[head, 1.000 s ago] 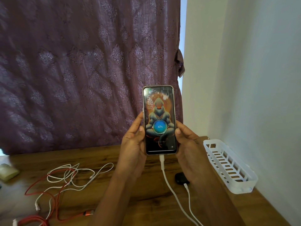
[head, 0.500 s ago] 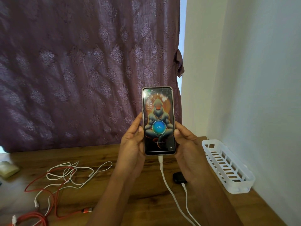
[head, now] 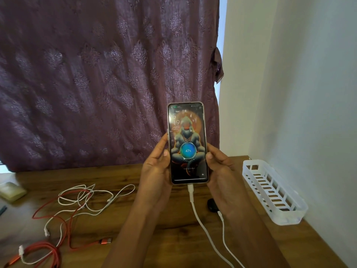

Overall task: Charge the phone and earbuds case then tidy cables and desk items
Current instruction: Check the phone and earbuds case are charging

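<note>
Over the wooden desk (head: 108,223), left hand (head: 154,171) and right hand (head: 222,171) grip the upright phone (head: 188,144) between them.

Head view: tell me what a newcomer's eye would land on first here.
The phone, lit and held upright mid-frame by the left hand and right hand, shows a 47% charge ring, with a white cable plugged into its bottom edge. Next come the tangle of red and white cables on the left of the desk and the white slotted basket against the wall at right.
</note>
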{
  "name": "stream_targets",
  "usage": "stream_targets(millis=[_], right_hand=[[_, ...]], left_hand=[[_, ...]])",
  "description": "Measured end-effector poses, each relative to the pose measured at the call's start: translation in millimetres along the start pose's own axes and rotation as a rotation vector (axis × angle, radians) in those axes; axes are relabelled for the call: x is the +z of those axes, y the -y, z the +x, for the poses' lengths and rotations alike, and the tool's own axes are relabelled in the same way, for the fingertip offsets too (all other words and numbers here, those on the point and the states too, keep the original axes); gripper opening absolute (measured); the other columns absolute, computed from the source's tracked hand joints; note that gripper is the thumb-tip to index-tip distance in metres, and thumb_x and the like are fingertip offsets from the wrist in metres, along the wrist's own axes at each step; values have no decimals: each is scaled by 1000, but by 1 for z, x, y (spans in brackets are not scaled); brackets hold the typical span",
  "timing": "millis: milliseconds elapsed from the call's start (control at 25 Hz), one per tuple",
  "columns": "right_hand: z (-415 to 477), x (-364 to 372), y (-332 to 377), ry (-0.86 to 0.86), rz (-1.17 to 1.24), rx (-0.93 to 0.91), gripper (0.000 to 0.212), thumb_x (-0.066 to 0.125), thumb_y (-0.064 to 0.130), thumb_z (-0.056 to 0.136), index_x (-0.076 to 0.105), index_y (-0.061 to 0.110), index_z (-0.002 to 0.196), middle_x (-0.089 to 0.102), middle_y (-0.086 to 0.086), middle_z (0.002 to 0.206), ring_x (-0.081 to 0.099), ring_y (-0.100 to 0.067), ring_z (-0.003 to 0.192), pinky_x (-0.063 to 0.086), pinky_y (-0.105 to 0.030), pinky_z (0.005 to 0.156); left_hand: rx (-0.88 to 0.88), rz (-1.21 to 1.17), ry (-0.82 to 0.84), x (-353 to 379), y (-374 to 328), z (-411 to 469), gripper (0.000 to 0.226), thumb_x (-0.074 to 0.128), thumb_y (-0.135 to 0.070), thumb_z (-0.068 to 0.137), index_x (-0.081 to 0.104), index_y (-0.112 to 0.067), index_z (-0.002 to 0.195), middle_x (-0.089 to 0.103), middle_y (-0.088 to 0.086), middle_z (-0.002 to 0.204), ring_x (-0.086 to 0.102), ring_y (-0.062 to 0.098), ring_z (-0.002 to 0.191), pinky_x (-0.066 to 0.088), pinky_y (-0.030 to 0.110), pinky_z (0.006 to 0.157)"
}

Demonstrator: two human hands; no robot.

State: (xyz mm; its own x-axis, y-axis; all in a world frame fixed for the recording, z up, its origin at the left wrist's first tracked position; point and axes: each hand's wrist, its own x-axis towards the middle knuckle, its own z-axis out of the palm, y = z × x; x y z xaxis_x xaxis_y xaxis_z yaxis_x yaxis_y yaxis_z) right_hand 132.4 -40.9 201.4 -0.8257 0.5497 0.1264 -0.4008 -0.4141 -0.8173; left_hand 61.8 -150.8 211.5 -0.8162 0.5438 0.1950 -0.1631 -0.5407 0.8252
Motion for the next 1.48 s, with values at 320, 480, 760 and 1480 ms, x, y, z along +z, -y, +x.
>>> stream_targets(millis=[320, 480, 760, 1480], right_hand=[[18, -16, -42, -116, -19, 152, 26, 47, 5, 90, 65, 14, 106, 68, -5, 108, 67, -18, 95, 57, -25, 65], [28, -38, -83, -348, -254, 294, 19, 56, 6, 87, 66, 14, 101, 68, -5, 102, 65, -17, 91, 52, -24, 63], [29, -76, -150, -487, -564, 462, 16, 60, 10, 86, 67, 16, 98, 67, -2, 103, 62, -12, 88, 48, -20, 64], [28, -109, -183, -298, -1198, 452, 27, 53, 19, 91, 61, 17, 117, 62, -1, 119, 57, -10, 106, 46, -17, 80]], left_hand=[[-91, 209, -61, -46, 30, 18, 36, 40, -9, 94, 55, -28, 121, 68, -2, 112, 66, 17, 102, 56, 37, 81], [-228, 276, -173, -80, 67, 22, 37, 47, -5, 90, 56, -19, 123, 68, -1, 113, 65, 14, 102, 54, 29, 82], [-485, 442, -302, -128, 133, 20, 38, 48, -3, 90, 53, -19, 124, 58, 1, 124, 58, 8, 99, 50, 22, 71], [-463, 1074, -250, -140, 184, 17, 39, 49, -5, 91, 49, -9, 129, 48, 14, 130, 52, 25, 116, 54, 38, 84]])
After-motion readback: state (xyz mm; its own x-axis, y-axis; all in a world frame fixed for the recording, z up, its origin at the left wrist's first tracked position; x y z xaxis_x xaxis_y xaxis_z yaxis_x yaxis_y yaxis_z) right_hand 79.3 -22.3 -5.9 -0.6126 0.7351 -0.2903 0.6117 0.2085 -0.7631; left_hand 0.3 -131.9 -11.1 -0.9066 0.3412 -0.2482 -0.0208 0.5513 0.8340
